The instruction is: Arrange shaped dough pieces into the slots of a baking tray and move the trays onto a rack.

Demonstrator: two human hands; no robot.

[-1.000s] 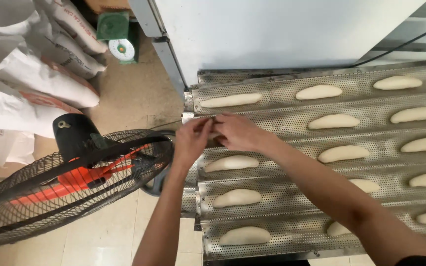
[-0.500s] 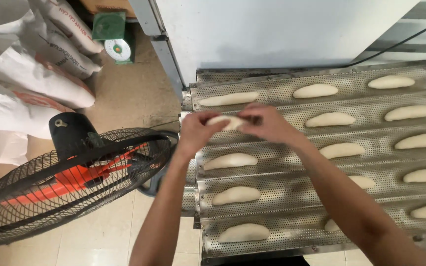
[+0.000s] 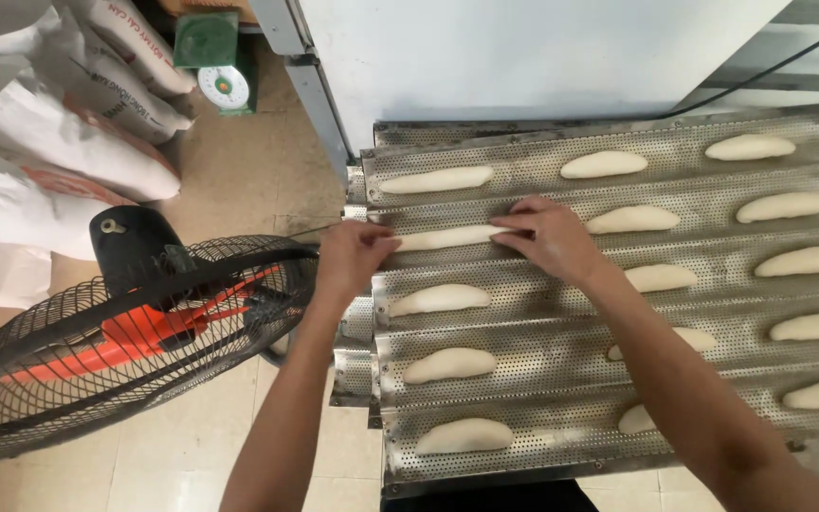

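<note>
Head view: left hand [image 3: 353,254] and right hand [image 3: 547,237] pinch dough piece [image 3: 447,237]; white sacks [image 3: 59,152] lie left.

Pale, long dough piece [image 3: 447,237] lies stretched along the tray's second groove.

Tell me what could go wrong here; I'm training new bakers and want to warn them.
The dough piece is pulled long between the left hand and right hand; it could thin or tear. Its left end lies at the edge of the perforated tray and might hang over. The floor fan stands close beside the tray and, if running, could dry the dough.
</note>
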